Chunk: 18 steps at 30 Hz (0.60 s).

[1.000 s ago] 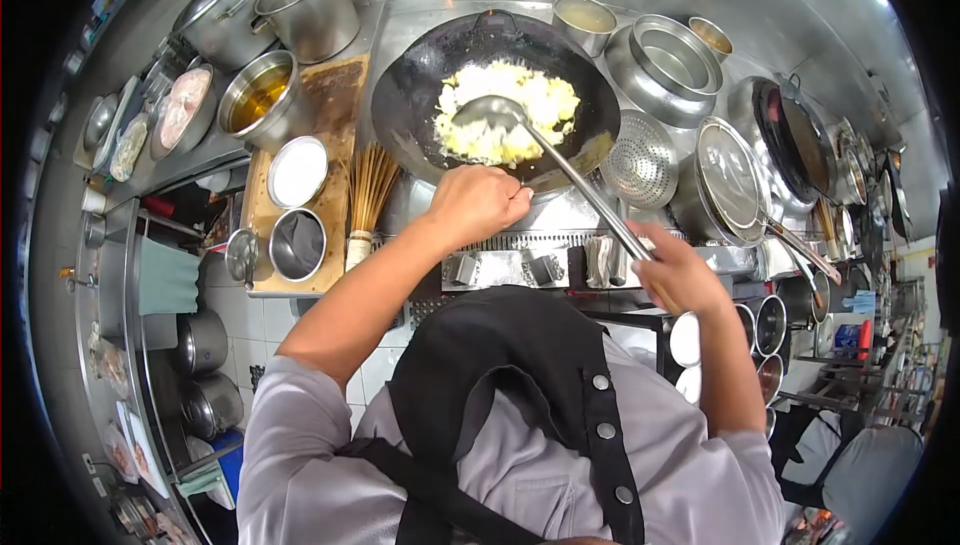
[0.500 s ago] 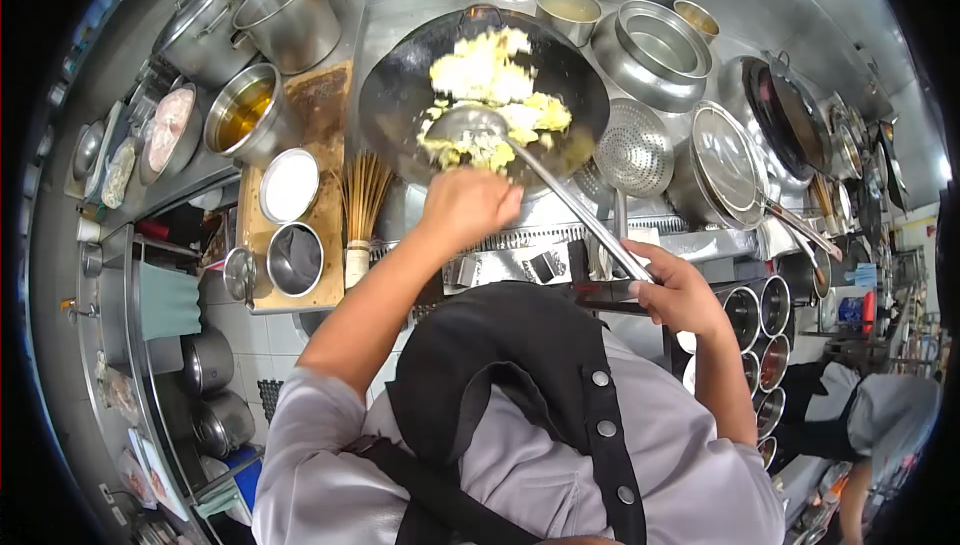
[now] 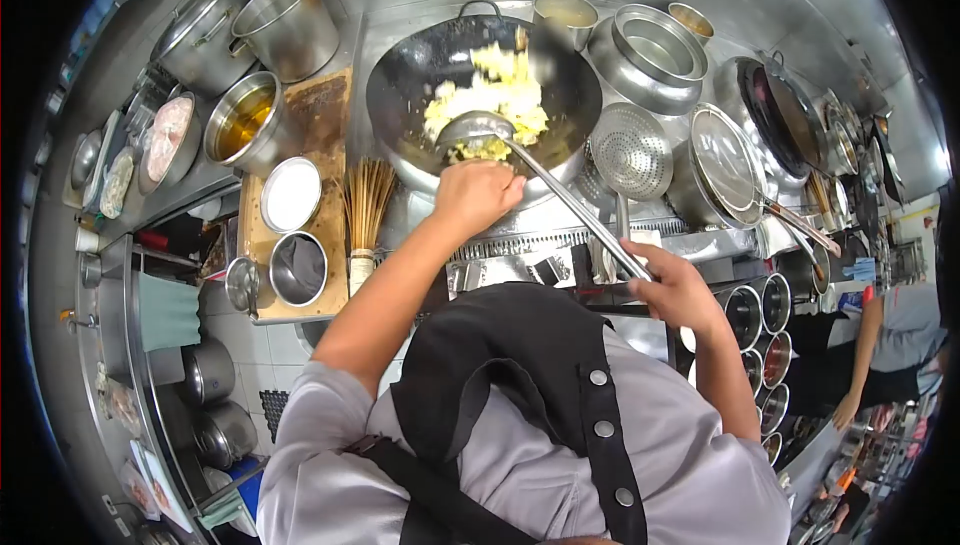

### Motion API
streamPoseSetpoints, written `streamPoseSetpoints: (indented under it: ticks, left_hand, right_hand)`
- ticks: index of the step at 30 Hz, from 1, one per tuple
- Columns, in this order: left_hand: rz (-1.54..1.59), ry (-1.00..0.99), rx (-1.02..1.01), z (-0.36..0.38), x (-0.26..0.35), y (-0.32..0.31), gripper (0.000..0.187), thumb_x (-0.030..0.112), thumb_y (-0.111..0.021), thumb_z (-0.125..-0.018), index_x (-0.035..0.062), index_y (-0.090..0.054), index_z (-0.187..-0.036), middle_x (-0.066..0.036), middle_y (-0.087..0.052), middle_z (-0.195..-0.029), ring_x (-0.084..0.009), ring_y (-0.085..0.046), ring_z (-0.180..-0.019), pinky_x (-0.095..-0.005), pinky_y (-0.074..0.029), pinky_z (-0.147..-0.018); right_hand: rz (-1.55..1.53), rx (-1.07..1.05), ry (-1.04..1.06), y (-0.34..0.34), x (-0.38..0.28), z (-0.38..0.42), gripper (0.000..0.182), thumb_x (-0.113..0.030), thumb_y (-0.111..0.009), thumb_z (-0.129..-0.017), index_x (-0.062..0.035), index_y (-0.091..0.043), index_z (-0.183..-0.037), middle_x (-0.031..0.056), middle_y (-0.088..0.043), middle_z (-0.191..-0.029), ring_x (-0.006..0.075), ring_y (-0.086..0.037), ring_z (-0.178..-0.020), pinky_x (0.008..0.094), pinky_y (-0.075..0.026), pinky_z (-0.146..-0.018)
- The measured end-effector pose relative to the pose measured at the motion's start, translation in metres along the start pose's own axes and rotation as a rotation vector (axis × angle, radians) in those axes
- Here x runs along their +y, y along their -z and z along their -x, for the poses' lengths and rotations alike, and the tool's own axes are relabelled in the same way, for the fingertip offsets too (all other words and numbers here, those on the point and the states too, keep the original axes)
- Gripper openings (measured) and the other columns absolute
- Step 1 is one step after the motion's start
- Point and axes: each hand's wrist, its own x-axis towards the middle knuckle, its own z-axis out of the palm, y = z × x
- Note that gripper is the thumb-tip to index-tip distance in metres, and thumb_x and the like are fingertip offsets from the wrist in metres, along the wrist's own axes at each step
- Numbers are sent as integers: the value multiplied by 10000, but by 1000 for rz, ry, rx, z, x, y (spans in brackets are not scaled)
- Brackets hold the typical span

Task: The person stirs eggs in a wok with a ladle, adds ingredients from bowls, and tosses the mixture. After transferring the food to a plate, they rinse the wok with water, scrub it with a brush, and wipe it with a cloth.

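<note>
My left hand (image 3: 478, 197) is closed at the near rim of a large black wok (image 3: 400, 85); the exact grip is hidden under the fingers. Inside the wok lies a pale yellow, lumpy food that looks like scrambled egg (image 3: 500, 95), with some pieces near the far side. A long-handled metal ladle (image 3: 478, 127) reaches into the wok, its bowl resting over the near part of the food. My right hand (image 3: 675, 285) is wrapped round the end of the ladle's handle.
Right of the wok are a perforated skimmer (image 3: 632, 150), a mesh strainer (image 3: 728, 165) and a wide metal pot (image 3: 650, 65). Left stand a bamboo brush (image 3: 365, 207), a white-topped container (image 3: 291, 194) and a pot of yellow liquid (image 3: 245, 120). A co-worker's arm (image 3: 866, 350) shows at far right.
The wok has shifted and tilted slightly, and the food has gathered toward its middle. The ladle bowl has moved slightly right. At far right the co-worker has moved, with an arm now extended.
</note>
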Motion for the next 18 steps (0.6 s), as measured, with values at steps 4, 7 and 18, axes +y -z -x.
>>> streamPoseSetpoints:
  ticks: [4, 7, 18]
  left_hand:
    - [-55, 83, -140, 31, 20, -11, 392, 346, -592, -904, 75, -590, -621, -135, -608, -674, -335, -627, -680, -465, -501, -608]
    - [-8, 70, -259, 84, 40, 17, 375, 382, -635, -856, 110, -620, -599, -101, -611, -639, -303, -627, -609, -448, -514, -565]
    - [-61, 51, -115, 50, 21, -13, 392, 354, -607, -884, 88, -583, -597, -104, -584, -625, -333, -602, -613, -468, -489, -573]
  right_hand:
    - [150, 190, 286, -25, 47, -91, 570, -134, -657, -896, -134, -487, -1440, 30, -527, -641, 124, -474, -506, 298, -425, -500]
    - [139, 202, 274, -33, 28, -72, 566, -121, -662, -894, -129, -499, -1436, 39, -553, -663, 111, -474, -524, 298, -431, -509]
    - [216, 223, 220, -37, 43, -88, 569, -150, -677, -866, -107, -513, -1409, 110, -557, -662, 207, -536, -557, 352, -470, -585]
